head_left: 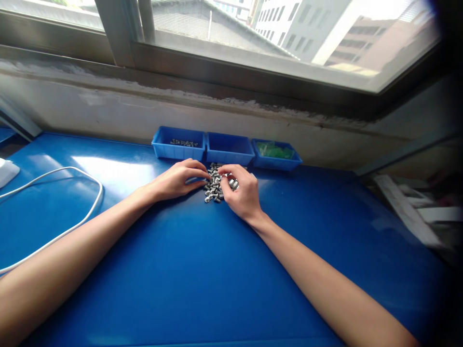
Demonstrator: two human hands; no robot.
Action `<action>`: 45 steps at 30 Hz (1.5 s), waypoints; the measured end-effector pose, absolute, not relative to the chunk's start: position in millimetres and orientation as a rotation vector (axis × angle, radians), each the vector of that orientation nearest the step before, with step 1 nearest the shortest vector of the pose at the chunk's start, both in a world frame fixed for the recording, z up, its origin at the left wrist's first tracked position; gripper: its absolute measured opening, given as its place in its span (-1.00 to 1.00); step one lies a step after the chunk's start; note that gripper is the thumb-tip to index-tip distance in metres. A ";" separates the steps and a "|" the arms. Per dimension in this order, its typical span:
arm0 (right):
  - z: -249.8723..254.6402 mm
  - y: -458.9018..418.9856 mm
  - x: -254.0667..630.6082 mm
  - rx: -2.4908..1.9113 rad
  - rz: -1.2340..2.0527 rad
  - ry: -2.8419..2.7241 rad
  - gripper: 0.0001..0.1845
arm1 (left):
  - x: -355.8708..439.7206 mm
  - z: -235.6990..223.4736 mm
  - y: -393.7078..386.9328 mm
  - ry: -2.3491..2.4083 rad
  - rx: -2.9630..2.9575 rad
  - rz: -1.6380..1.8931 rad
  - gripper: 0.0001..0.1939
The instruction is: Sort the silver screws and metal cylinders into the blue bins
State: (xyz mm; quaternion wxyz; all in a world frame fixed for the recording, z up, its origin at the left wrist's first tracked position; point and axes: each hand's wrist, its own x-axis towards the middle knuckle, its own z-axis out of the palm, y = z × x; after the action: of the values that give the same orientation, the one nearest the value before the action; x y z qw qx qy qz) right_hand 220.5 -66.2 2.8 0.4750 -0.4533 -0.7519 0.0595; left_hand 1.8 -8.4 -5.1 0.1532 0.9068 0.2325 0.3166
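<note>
A heap of small silvery bolts [213, 185] lies on the blue table, in front of the bins. From the left, my left hand [181, 179] reaches its edge, fingers bent and thumb a little apart from them, the fingertips at the bolts. My right hand [241, 190] arches over the right side of the heap, with a gap between its thumb and forefinger. Neither hand shows a bolt clearly held. Part of the heap is hidden beneath my right fingers.
Behind the heap stand three blue bins: a left bin [179, 153] with small metal parts, a middle bin [230, 156] with nothing visible inside, and a right bin [277, 164] with green bagged pieces. A white cable [81, 219] loops across the table's left side. The window wall [108, 106] rises behind.
</note>
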 end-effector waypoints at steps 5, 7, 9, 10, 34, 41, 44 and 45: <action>3.3 -66.5 220.3 -1.106 0.138 -1.839 -0.79 | 1.6 -1.9 -10.3 0.682 2.591 0.879 -0.82; 3.5 -66.4 220.2 -1.109 0.142 -1.838 -0.79 | 2.3 2.2 -13.7 0.702 2.588 0.874 -0.81; 3.8 -66.2 220.0 -1.112 0.147 -1.838 -0.79 | 2.9 5.1 -16.4 0.707 2.585 0.873 -0.76; 4.0 -66.2 220.0 -1.112 0.149 -1.839 -0.79 | 3.2 5.7 -17.0 0.694 2.586 0.871 -0.73; 4.2 -66.9 220.5 -1.102 0.167 -1.849 -0.79 | 2.6 2.3 -14.4 0.693 2.550 0.817 -0.83; 7.1 -68.9 219.4 -1.165 0.174 -1.851 -0.81 | 4.5 5.4 -14.0 0.809 2.331 0.936 -0.74; 7.2 -69.1 219.5 -1.162 0.181 -1.860 -0.81 | 4.1 6.6 -13.4 0.817 2.149 0.999 -0.66; 7.0 -69.0 219.6 -1.156 0.184 -1.862 -0.80 | 3.6 7.2 -13.1 0.820 2.088 1.014 -0.63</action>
State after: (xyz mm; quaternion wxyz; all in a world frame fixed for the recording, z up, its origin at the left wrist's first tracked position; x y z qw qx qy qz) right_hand 219.6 -69.0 7.0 0.4539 -0.4684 -0.7544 0.0744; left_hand 3.6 -13.1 7.2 0.3334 0.7997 0.3139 0.3884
